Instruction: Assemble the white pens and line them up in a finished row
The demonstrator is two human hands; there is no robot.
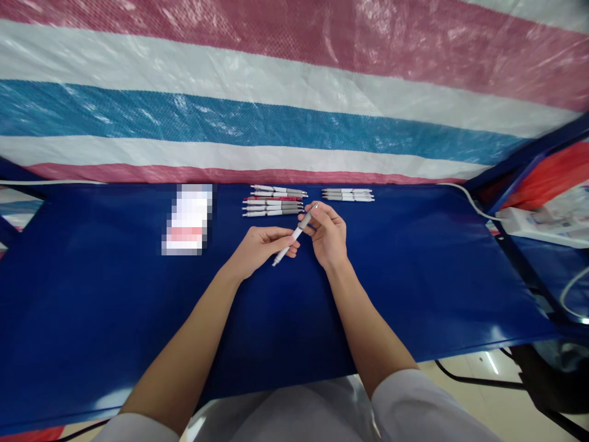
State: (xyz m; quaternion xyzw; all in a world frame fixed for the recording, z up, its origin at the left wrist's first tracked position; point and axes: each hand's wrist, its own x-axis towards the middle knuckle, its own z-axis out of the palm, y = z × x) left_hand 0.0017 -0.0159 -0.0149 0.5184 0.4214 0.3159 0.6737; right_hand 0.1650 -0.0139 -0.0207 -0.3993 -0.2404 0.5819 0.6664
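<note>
A white pen with a grey grip [299,231] is held aslant between my two hands above the blue table. My left hand [263,247] pinches its white lower barrel between thumb and fingers. Around the grey upper end close the fingers of my right hand [328,233]. Just beyond my hands lies a group of several pens [272,207], white with grey grips, some with red parts. To the right of that group, a smaller set of white and grey pens [348,195] lies side by side.
The blue tabletop [396,294] ends at a striped plastic sheet [276,80] behind. A blurred-out white item [188,215] lies at left. A white cable [473,202] runs along the right back corner, near a white box [543,227] and a dark frame.
</note>
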